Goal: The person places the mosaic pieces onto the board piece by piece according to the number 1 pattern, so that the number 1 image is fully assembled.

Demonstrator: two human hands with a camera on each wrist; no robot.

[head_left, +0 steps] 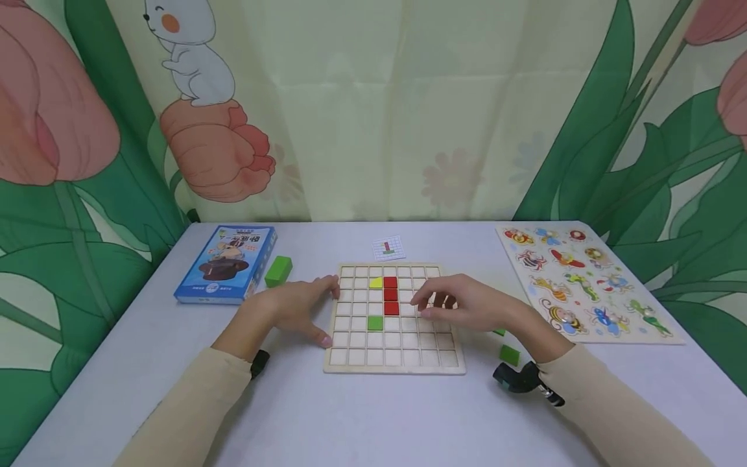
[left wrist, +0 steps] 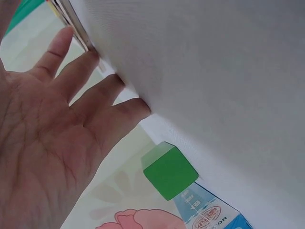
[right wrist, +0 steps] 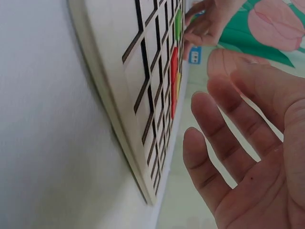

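Note:
A wooden grid board [head_left: 403, 370] lies flat on the table. Three red squares [head_left: 390, 295] form a column in it, with a yellow piece [head_left: 376, 283] beside the top one and a green square [head_left: 375, 323] lower left. My left hand [head_left: 292, 312] is spread along the board's left edge, thumb at the lower corner. In the left wrist view, its fingertips [left wrist: 145, 106] rest on the table. My right hand [head_left: 467, 303] hovers over the board's right half, fingers loosely bent. The right wrist view shows nothing in the visible fingers [right wrist: 200, 143].
A small pattern card [head_left: 388, 248] lies behind the board. On the left are a blue box [head_left: 224, 266] and a green block [head_left: 278, 271]. Near the right forearm sits a green piece [head_left: 509, 355], another partly hidden. An insect picture board [head_left: 633, 327] lies far right.

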